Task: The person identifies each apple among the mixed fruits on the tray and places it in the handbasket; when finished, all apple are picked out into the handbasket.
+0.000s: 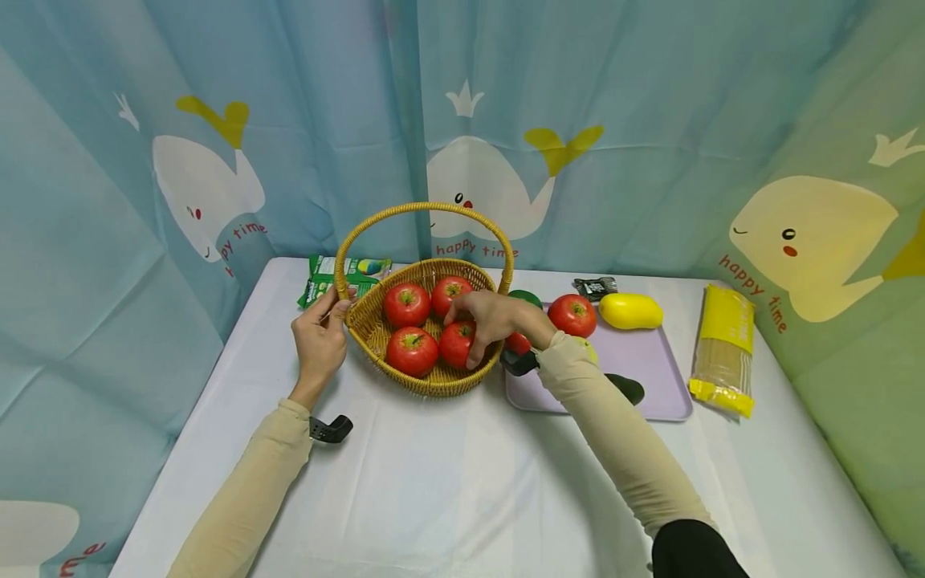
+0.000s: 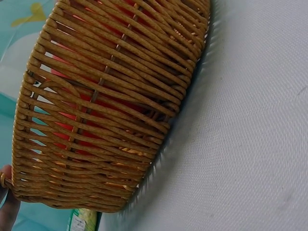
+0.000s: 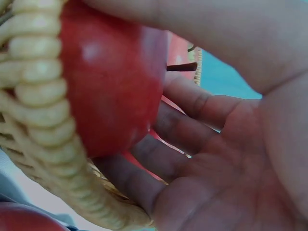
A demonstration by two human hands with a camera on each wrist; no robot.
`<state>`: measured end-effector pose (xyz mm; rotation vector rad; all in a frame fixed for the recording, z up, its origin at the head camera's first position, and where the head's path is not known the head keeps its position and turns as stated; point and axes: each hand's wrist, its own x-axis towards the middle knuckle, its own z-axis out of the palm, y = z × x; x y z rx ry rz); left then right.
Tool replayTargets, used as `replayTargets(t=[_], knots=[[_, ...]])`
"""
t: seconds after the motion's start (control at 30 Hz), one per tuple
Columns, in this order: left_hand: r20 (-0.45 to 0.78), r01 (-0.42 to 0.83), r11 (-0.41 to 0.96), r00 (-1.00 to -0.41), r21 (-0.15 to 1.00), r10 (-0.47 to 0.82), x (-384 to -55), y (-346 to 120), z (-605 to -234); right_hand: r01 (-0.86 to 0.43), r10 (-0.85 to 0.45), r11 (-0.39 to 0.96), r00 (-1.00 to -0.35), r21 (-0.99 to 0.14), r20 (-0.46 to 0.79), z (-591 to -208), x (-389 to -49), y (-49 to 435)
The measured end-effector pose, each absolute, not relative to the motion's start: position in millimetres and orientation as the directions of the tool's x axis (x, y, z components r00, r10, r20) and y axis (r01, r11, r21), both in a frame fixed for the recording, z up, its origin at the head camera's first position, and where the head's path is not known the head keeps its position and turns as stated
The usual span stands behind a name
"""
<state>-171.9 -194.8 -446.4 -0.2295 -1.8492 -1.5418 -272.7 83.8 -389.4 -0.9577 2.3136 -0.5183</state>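
Observation:
A woven wicker basket with a tall arched handle stands on the table. At its left end my left hand pinches the foot of the handle; only its fingertips show in the left wrist view. Inside the basket, my right hand holds a red apple at the right side, thumb on one side and fingers curled round the other. In the right wrist view that apple lies right at the woven rim. Three more apples, one front left, one back left and one at the back, sit beside it.
Right of the basket lies a lilac tray with a red apple, a yellow mango-like fruit and a dark green item, partly behind my right forearm. A yellow noodle bag, black packet and green packets lie around.

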Motion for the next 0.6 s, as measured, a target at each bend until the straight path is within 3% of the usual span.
replayTargets(t=[0.6], knots=[[0.606,0.543,0.271,-0.736,0.795,-0.303,-188,-206,-472,-0.477,-0.726,0.679,-0.549,-0.558,-0.414,-389,-270,83]])
